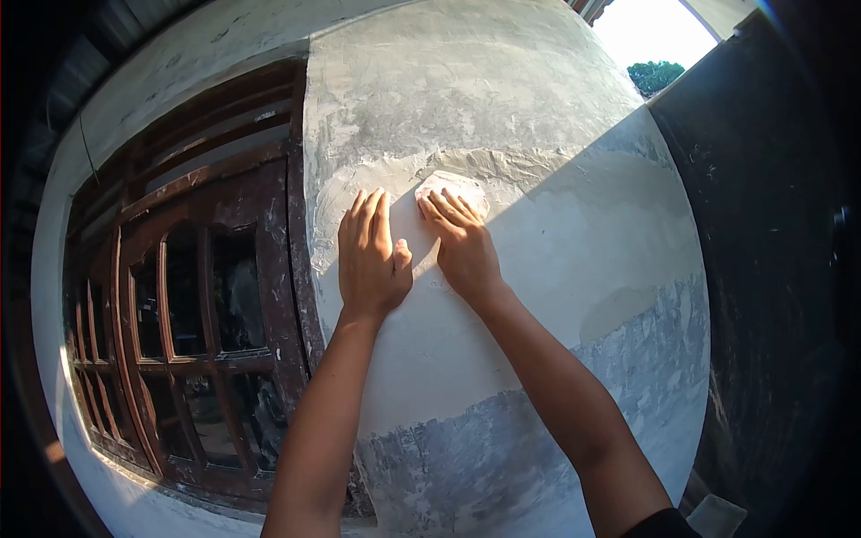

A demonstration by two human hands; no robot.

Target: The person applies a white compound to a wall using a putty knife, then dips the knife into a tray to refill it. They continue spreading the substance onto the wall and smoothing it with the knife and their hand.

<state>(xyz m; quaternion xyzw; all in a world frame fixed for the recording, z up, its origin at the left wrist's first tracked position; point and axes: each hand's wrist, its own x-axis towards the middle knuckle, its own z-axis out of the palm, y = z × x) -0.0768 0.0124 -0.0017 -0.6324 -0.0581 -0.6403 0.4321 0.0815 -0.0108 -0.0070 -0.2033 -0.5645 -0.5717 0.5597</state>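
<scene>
My right hand (464, 251) presses a pale, crumpled pad (453, 190) against the plastered wall (538, 260), its fingers bent over the pad's lower part. Just to the left, my left hand (370, 260) rests against the same wall with fingers extended and thumb apart, nothing in it. Above both hands runs a rough ridge of plaster; a smoother light band lies around and beneath them, with bluish-grey patchy wall lower down. Sunlight and a diagonal shadow edge cross the wall beside the pad.
A brown wooden window frame (238, 361) with dark glass panes fills the left side. On the right stands a dark wall or panel (762, 224). A translucent object (716, 516) is at the bottom right. A tree (655, 77) shows beyond, at the top right.
</scene>
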